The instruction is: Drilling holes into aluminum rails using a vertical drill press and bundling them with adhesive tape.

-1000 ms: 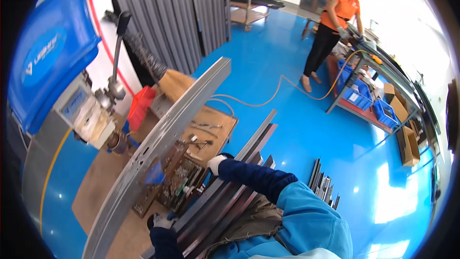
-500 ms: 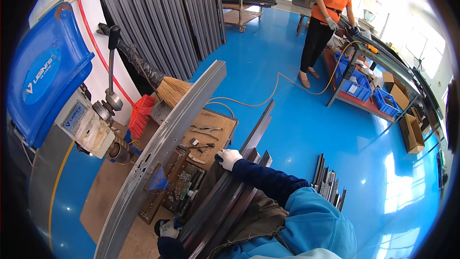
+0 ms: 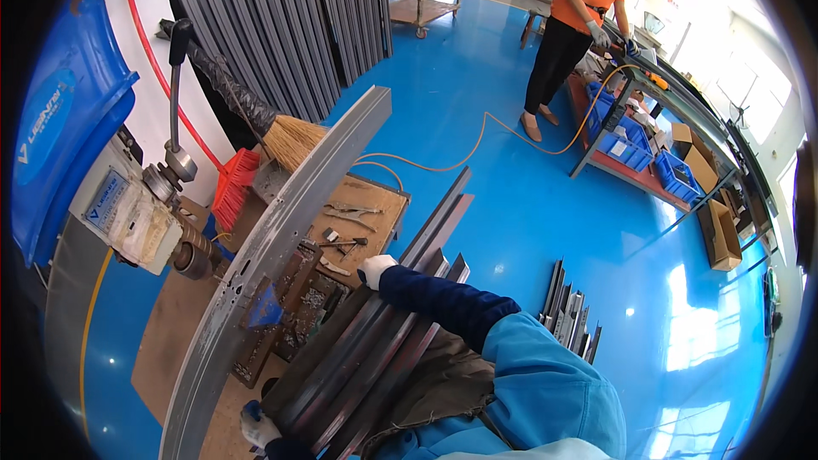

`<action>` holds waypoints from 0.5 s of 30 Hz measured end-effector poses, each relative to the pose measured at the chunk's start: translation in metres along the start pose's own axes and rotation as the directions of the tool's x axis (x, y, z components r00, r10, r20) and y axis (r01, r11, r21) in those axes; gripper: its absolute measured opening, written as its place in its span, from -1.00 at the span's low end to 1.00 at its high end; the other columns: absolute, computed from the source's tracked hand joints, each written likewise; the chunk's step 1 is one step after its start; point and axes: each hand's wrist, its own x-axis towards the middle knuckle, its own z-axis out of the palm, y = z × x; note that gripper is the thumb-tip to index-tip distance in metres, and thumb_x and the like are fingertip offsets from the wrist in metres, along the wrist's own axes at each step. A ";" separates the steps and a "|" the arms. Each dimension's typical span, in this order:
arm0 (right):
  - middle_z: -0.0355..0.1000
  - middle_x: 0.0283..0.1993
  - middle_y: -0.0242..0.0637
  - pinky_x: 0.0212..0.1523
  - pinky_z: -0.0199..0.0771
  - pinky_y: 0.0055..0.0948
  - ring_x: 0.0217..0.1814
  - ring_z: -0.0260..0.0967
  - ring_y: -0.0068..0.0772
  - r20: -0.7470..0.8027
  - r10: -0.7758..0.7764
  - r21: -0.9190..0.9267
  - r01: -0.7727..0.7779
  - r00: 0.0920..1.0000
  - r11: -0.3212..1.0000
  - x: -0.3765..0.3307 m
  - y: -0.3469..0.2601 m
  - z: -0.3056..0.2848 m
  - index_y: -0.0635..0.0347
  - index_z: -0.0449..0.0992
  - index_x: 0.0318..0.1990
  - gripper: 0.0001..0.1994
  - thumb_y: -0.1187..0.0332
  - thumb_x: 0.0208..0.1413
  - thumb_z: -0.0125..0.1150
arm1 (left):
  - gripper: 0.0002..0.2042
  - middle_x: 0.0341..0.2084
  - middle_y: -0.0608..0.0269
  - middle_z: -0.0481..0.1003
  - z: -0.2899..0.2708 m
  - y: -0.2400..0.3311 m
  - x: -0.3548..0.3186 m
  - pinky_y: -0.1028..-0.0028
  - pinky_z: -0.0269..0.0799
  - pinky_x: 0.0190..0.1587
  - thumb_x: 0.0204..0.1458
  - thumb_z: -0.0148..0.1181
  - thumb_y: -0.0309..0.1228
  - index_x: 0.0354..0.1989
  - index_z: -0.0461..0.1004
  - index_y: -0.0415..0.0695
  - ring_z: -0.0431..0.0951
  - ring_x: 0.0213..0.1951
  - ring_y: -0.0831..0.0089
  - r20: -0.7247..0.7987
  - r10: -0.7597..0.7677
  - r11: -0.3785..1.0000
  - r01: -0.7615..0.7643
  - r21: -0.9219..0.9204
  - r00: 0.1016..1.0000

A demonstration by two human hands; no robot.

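Several dark metal profiles (image 3: pixel 362 358) lie side by side across my lap, over a dark brown cloth (image 3: pixel 447 375). My right hand (image 3: pixel 376 272), in a white glove with a navy sleeve, is closed over the left edge of the outermost profile; its fingertips are partly hidden. My left hand (image 3: pixel 258 428), in a white glove with dark blue fingertips, is low down beside the cloth and the profiles' near part. Its fingers are small and partly hidden. A long grey metal bar (image 3: pixel 281 221) with holes slants past in front, touched by neither hand.
At the left stands a drill press (image 3: pixel 128 213) with a blue cover. A wooden bench top (image 3: pixel 375 204) carries locking pliers (image 3: pixel 351 215), a hammer (image 3: pixel 345 244) and metal shavings. More profiles (image 3: pixel 569 315) stand at the right. A person in orange (image 3: pixel 588 0) works at a far bench.
My left hand has moved nearer and to the left, along the cloth. My right hand has shifted slightly left on the profile's edge. The whole view has shifted a little.
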 end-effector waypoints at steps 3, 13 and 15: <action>0.53 -0.32 -0.14 -0.24 0.45 -0.11 -0.28 0.45 0.06 -0.111 0.039 0.061 -0.033 0.993 0.998 -0.011 0.015 -0.013 0.14 0.54 -0.29 -0.77 0.21 -0.04 0.15 | -0.76 -0.24 0.01 0.54 0.045 -0.013 0.014 0.20 0.43 -0.15 -0.01 0.12 -0.38 -0.18 0.52 -0.20 0.53 -0.21 0.07 -0.045 0.063 0.997 -0.066 -0.051 0.997; 0.53 -0.28 -0.19 0.09 0.28 -0.16 -0.08 0.41 -0.08 -0.543 -0.242 -0.188 0.165 0.804 0.968 -0.045 0.100 -0.021 0.08 0.58 -0.32 -0.74 0.10 0.02 0.15 | -0.55 -0.52 0.00 0.41 0.029 -0.040 -0.030 0.14 0.37 -0.31 0.07 0.16 0.04 -0.29 0.61 -0.18 0.37 -0.48 0.05 -0.150 0.697 0.714 -0.659 0.237 0.702; 0.53 -0.28 -0.19 0.10 0.28 -0.16 -0.09 0.41 -0.07 -0.505 -0.203 -0.180 0.128 0.839 0.975 -0.046 0.104 -0.024 0.09 0.58 -0.33 -0.73 0.10 0.03 0.14 | -0.56 -0.50 0.01 0.44 0.034 -0.046 -0.028 0.14 0.38 -0.29 0.08 0.14 0.03 -0.28 0.61 -0.17 0.39 -0.46 0.04 -0.120 0.692 0.716 -0.654 0.246 0.712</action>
